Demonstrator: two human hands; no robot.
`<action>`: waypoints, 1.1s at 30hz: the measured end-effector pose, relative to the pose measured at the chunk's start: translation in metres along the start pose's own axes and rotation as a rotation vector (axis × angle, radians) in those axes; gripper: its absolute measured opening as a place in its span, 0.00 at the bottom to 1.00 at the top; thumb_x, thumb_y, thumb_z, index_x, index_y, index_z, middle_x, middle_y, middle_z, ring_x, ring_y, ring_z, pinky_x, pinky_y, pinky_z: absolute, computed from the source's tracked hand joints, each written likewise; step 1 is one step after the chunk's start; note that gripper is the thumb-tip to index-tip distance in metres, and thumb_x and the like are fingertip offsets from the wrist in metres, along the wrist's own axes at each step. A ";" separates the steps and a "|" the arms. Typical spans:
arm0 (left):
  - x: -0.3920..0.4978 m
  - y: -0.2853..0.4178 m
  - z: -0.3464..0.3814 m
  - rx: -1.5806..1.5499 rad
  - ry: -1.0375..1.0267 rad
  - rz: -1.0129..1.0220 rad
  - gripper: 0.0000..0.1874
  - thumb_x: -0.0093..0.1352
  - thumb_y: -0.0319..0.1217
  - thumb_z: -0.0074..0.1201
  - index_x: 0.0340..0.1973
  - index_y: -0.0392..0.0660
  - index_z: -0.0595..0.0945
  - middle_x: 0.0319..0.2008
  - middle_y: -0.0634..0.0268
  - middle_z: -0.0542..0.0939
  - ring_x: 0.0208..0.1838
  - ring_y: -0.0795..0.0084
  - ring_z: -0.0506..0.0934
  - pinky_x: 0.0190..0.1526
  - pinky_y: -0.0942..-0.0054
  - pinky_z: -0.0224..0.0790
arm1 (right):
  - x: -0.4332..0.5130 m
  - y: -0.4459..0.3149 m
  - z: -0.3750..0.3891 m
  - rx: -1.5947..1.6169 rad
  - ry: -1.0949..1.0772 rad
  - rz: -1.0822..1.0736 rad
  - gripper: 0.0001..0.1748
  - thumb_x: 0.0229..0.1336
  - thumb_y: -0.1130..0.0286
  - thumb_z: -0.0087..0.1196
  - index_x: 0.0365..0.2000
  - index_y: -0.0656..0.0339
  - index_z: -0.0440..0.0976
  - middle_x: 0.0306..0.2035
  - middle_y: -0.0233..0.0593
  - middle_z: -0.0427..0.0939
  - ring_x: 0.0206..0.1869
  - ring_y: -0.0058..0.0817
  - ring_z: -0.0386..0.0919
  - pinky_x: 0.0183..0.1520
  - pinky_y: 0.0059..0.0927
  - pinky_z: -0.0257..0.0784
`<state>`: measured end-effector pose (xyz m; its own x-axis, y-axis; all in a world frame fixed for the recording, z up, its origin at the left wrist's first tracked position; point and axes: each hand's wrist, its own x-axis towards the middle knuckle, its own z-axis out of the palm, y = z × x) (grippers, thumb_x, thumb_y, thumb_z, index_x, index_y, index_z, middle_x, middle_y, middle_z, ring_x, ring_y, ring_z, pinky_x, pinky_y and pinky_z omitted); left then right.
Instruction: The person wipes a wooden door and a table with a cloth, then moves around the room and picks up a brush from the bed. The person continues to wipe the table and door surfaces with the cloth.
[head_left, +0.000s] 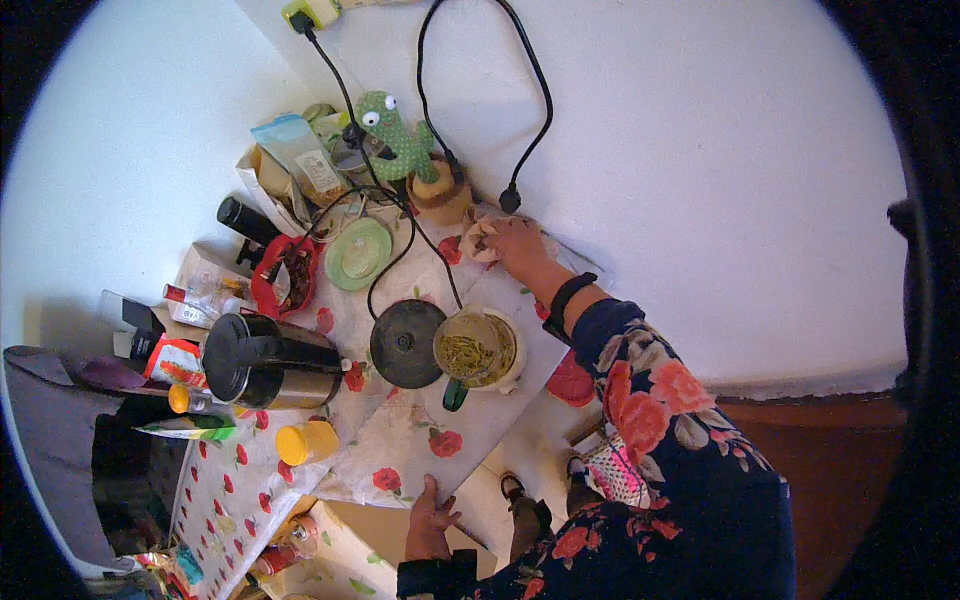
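Observation:
My right hand (517, 247), wearing a black wristband, reaches to the far right corner of the table. Its fingers close on a crumpled beige bag or cloth (478, 238), partly hidden by the hand. At the near table edge is my left hand (430, 521), fingers apart and holding nothing. Between the hands stands a glass jug (474, 349) with a dark green handle, containing yellowish liquid and leaf-like pieces. A round black appliance base (407, 343) lies just left of it. The floral tablecloth (382, 435) covers the table.
A black-lidded kettle or flask (300, 367) stands left, near a yellow-capped jar (307, 442). Black cords (412, 217) cross the table. Farther back are a green plate (358, 253), a red dish (285, 277) and a cactus toy (394, 139). A white wall (712, 187) borders the right side.

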<state>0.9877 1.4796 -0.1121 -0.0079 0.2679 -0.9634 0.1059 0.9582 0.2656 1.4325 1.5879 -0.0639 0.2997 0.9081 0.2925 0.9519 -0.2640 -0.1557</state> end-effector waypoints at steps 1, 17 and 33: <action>-0.005 0.001 0.004 -0.018 0.003 0.002 0.37 0.54 0.56 0.52 0.55 0.59 0.60 0.56 0.66 0.58 0.53 0.55 0.60 0.49 0.41 0.47 | 0.001 0.001 0.003 0.015 -0.075 0.047 0.14 0.44 0.68 0.49 0.36 0.49 0.74 0.39 0.32 0.72 0.41 0.35 0.70 0.38 0.43 0.65; 0.010 0.002 -0.001 0.034 -0.051 0.022 0.41 0.52 0.60 0.51 0.56 0.57 0.58 0.57 0.65 0.56 0.55 0.57 0.58 0.48 0.44 0.49 | -0.104 0.026 -0.035 -0.058 -0.027 0.290 0.11 0.42 0.71 0.48 0.30 0.50 0.76 0.39 0.39 0.70 0.40 0.37 0.70 0.41 0.36 0.68; -0.066 0.004 0.030 0.143 0.018 0.287 0.32 0.58 0.56 0.47 0.48 0.46 0.67 0.41 0.61 0.70 0.39 0.64 0.69 0.36 0.61 0.64 | -0.176 0.040 -0.074 0.137 -0.005 0.409 0.15 0.43 0.69 0.48 0.36 0.47 0.72 0.36 0.40 0.71 0.35 0.41 0.71 0.34 0.39 0.69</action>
<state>1.0183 1.4625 -0.0484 0.0247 0.5283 -0.8487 0.2453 0.8198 0.5174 1.4222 1.3939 -0.0521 0.6501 0.7392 0.1760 0.7371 -0.5573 -0.3821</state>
